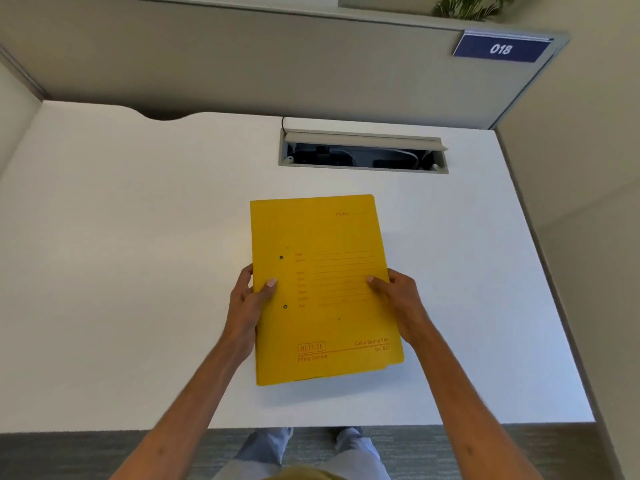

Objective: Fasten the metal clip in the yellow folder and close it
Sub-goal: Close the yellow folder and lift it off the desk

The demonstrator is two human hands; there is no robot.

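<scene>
The yellow folder is closed, cover up, with red print and two small rivet holes near its left edge. It sits over the middle of the white desk. My left hand grips its left edge, thumb on the cover between the two holes. On the opposite edge my right hand holds it the same way, thumb on top. The metal clip is inside and hidden. Whether the folder rests flat on the desk or is slightly lifted, I cannot tell.
An open cable hatch with a raised grey flap lies in the desk behind the folder. Grey partition walls close the desk at the back and sides, with a blue sign reading 018. The desk's front edge is near my legs.
</scene>
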